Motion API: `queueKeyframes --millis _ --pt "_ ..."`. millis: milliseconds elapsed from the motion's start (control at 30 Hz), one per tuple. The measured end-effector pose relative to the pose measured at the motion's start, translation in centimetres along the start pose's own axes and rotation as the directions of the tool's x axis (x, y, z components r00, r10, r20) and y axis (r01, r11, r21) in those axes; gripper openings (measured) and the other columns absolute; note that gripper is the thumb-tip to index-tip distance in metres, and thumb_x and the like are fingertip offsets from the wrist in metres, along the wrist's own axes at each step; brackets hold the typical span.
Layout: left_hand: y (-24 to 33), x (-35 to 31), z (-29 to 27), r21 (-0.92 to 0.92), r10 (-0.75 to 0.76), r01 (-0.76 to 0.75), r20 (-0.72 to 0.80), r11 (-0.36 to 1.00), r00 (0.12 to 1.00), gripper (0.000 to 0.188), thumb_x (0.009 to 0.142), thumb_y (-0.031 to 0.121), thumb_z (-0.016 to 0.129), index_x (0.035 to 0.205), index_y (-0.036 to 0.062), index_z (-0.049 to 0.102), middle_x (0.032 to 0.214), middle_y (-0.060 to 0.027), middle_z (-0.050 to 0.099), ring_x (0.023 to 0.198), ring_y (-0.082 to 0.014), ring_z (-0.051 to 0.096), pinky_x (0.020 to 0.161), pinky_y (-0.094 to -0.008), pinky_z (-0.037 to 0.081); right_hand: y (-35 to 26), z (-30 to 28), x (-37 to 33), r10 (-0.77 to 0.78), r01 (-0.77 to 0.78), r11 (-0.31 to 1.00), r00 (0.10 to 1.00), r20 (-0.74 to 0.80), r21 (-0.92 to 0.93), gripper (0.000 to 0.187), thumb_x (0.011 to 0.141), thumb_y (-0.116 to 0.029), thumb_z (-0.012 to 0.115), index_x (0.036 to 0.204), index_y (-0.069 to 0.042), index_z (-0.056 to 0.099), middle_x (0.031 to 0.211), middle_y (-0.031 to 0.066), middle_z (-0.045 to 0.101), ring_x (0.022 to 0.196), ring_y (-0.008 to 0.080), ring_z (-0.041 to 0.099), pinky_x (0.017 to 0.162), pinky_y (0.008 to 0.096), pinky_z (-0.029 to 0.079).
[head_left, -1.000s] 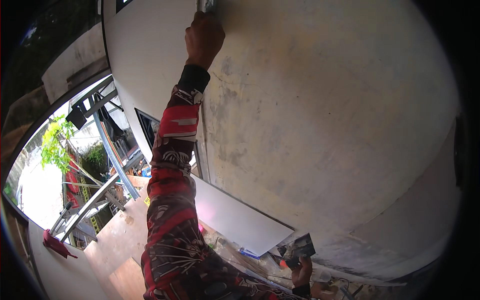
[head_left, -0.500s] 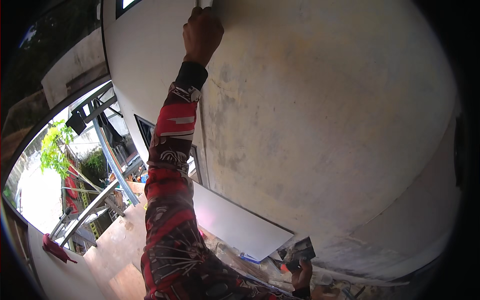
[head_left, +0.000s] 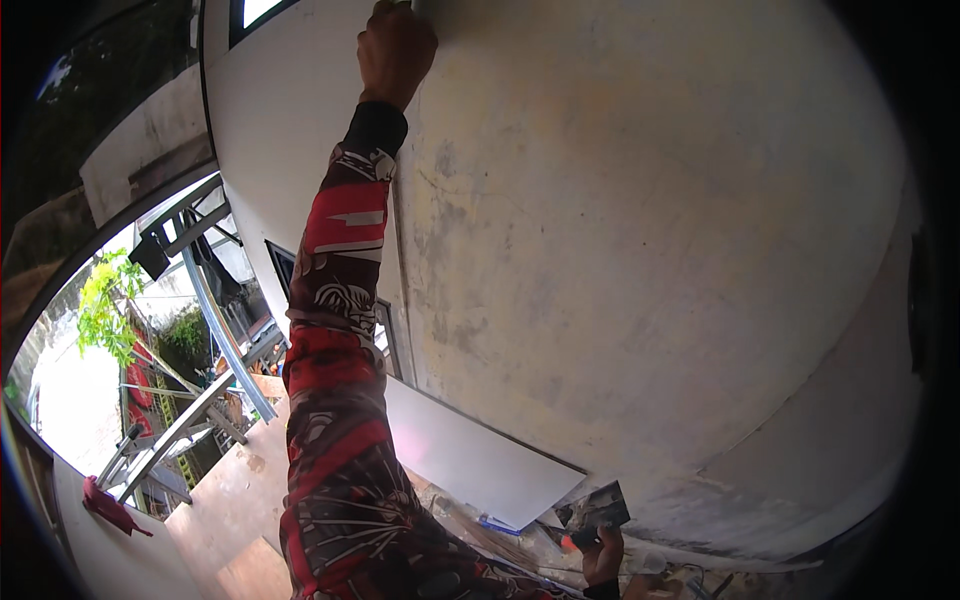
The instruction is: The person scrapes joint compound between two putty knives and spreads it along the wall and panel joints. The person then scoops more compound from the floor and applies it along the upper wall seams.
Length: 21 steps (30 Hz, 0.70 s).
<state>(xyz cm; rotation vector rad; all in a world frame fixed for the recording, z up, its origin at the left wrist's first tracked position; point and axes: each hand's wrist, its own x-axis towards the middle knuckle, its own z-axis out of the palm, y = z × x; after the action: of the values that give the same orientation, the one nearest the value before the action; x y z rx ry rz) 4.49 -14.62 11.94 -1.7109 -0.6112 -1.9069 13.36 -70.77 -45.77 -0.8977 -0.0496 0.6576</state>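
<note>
My left hand [head_left: 398,55] is raised high against the wall, its fingers closed. They grip a small pale thing that is mostly cut off by the upper edge, so I cannot tell its kind. The patterned red and dark sleeve [head_left: 340,330] of that arm runs up the middle of the view. Low on the right, my right hand [head_left: 604,552] is closed on a wide putty knife [head_left: 608,506] with a dark rectangular blade, greyish smears and a bit of red-orange at the handle. The yellowish, stained wall [head_left: 620,260] curves beside both hands.
A white board [head_left: 480,450] leans at the wall's foot, with loose clutter beside it. To the left are an opening with a metal frame [head_left: 205,300], a green plant [head_left: 105,305] and a dark red cloth [head_left: 112,507] on a pale edge. Plywood [head_left: 225,490] lies below.
My left hand has shifted slightly up and left along the wall, and less of the pale thing in it shows. My right hand and the putty knife have barely moved.
</note>
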Motion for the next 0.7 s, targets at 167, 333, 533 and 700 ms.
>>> queueKeyframes --millis 167,333,533,700 --pt "-1.3 1.5 -0.1 -0.084 -0.093 0.089 -0.045 0.992 0.995 0.013 0.083 0.014 0.059 0.085 0.0039 0.068 0.090 -0.0197 0.067 0.080 -0.0402 0.067 0.070 -0.0503 0.054 0.1 0.2 -0.1 0.017 -0.017 0.999 1.000 -0.021 0.029 0.036 0.087 -0.007 0.058 0.123 -0.006 0.055 0.115 0.0071 0.063 0.102 0.0263 0.065 0.084 0.0461 0.058" --pt "-0.3 2.7 0.7 -0.090 -0.077 0.074 -0.023 0.993 0.997 0.012 0.083 0.011 0.061 0.079 0.0005 0.063 0.090 -0.0215 0.064 0.078 -0.0438 0.065 0.069 -0.0515 0.054 -0.1 0.9 -0.4 -0.004 0.004 1.000 1.000 0.001 0.025 0.036 0.087 -0.009 0.059 0.123 -0.006 0.055 0.116 0.0076 0.063 0.103 0.0262 0.065 0.084 0.0469 0.059" --pt "0.4 2.7 0.2 -0.071 -0.055 0.050 -0.061 0.996 0.997 0.013 0.084 0.012 0.060 0.082 -0.0004 0.063 0.090 -0.0221 0.062 0.078 -0.0438 0.065 0.069 -0.0518 0.054 0.0 1.2 -1.2 0.010 -0.010 1.000 0.999 -0.032 -0.007 0.038 0.086 -0.008 0.057 0.125 -0.007 0.054 0.115 0.0081 0.063 0.103 0.0267 0.066 0.081 0.0482 0.060" --pt "-2.0 4.9 1.8 -0.011 -0.038 0.037 -0.080 0.999 0.996 0.012 0.085 0.011 0.059 0.084 -0.0002 0.064 0.091 -0.0229 0.062 0.079 -0.0441 0.065 0.070 -0.0525 0.054 0.6 0.6 -0.9 -0.012 0.012 0.999 1.000 0.009 -0.049 0.039 0.086 -0.010 0.058 0.125 -0.006 0.054 0.115 0.0082 0.063 0.101 0.0264 0.066 0.080 0.0481 0.060"
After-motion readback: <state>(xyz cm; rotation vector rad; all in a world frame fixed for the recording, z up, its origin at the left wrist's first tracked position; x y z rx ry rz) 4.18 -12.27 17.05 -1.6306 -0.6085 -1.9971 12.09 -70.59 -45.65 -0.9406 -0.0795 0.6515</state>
